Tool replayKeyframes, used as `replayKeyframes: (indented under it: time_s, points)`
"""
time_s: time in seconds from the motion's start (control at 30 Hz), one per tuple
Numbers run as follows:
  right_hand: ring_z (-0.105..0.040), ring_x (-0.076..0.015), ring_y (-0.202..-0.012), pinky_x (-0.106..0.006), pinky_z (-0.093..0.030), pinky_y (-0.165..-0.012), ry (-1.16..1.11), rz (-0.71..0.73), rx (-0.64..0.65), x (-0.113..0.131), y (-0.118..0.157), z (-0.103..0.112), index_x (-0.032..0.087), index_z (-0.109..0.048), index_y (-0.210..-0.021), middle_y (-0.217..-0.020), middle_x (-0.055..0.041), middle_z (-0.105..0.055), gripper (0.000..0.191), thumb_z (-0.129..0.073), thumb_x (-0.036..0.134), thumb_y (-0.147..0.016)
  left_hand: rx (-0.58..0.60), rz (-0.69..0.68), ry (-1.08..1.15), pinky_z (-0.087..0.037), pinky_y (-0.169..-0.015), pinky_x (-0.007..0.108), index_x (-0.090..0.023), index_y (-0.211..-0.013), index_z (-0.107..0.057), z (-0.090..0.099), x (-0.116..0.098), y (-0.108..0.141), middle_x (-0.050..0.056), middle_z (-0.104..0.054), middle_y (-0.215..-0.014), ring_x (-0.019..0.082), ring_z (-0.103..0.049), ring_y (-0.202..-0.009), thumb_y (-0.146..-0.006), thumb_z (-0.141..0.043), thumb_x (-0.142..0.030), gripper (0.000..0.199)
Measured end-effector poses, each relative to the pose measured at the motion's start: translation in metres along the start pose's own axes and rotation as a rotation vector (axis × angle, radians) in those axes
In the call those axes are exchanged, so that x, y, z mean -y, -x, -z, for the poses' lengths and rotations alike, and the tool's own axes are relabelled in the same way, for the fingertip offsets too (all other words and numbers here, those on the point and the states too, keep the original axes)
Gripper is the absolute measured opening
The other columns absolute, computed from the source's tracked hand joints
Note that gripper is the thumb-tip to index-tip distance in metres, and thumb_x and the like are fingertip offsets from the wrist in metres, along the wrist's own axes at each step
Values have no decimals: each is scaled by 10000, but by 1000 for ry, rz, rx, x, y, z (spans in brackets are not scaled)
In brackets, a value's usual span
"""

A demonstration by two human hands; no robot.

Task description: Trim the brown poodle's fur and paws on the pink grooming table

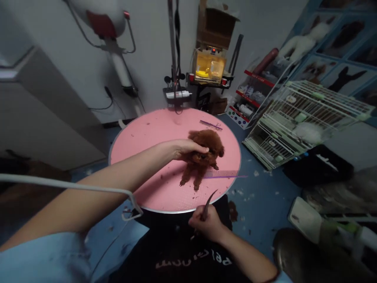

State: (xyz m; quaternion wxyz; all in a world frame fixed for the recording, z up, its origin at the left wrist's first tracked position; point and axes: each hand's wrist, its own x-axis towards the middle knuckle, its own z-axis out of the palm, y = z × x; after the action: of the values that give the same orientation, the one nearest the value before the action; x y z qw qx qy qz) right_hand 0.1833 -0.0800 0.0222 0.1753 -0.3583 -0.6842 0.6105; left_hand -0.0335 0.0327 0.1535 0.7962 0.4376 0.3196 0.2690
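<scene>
A small curly brown puppy (207, 138) is on the round pink table (141, 141), its front paws toward me near the table's edge. My left hand (188, 149) is closed around the puppy's muzzle and chin, thumb on top; the fingers beneath are mostly hidden. Low in front of the table edge, my right hand (209, 225) grips a pair of curved scissors (209, 202), with the blades pointing up and apart from the puppy. Beside the puppy's paws lies a long purple-backed comb (224, 174). Farther back rests a slim purple tool with finger loops (211, 125), apparently scissors.
A grooming post (173, 43) rises behind the table, with a small tray (177, 97) holding a white tube. To the right stand a wire cage (294, 122) and a red-trimmed shelf (247, 96). A white bent rod (73, 184) crosses the left foreground. Hair tufts litter the blue floor (250, 192).
</scene>
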Motion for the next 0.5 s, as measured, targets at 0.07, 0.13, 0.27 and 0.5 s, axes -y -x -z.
replayKeyframes:
  time_s: [0.07,0.13,0.27,0.5]
  points:
    - [-435,-108,-540,-252,-361,-546,46,96,-68,5,-9,-15,210,-419,-551,-540,38,-428,334,-530,343,-837,-8,-16,7,-428,-1002,511,-125,-1170,-606,-6,-3,-1,181,-694,-1108,329,-610,-1141,-723,-735,-284,491]
    - [-472,-124,-628,-263,-396,-627,100,179,-123,14,-18,-23,208,-414,-566,-608,16,-469,307,-472,294,-855,-13,-24,19,-424,-1009,518,-113,-1208,-582,-11,-4,-3,202,-685,-1123,334,-612,-1142,-736,-721,-260,513]
    - [-573,-135,-624,-268,-461,-636,-129,-22,-57,26,-29,-40,204,-487,-687,-635,5,-571,266,-418,324,-914,7,-19,35,-398,-1048,510,-103,-1254,-547,-19,-2,-10,227,-654,-1194,324,-601,-1171,-786,-672,-229,501]
    - [-694,-181,-938,-330,-557,-818,-510,-115,-99,34,-38,-69,221,-473,-1085,-1065,-58,-678,511,-689,88,-642,23,30,27,-389,-1064,515,-90,-1297,-509,-24,0,-20,244,-619,-1257,338,-571,-1215,-800,-658,-232,538]
